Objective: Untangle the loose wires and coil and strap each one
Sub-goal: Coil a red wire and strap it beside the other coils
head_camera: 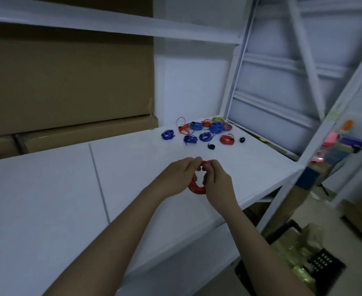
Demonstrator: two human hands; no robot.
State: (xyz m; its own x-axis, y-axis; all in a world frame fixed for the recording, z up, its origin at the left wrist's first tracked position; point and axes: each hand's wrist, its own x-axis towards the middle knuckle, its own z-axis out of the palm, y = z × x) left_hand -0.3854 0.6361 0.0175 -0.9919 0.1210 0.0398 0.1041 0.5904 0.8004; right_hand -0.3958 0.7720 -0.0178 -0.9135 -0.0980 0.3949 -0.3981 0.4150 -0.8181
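Here, left hand and right hand both pinch a red wire coil, fingers curled on its top, held above the white shelf; more coils lie behind.

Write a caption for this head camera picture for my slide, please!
Both hands, left hand and right hand, grip a red wire coil above the white shelf.

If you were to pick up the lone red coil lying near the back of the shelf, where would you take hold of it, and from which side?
Take the red coil from above, pinching its near rim. It lies flat on the white shelf with bare shelf in front, while blue coils crowd its left. Both hands now hold another red coil.
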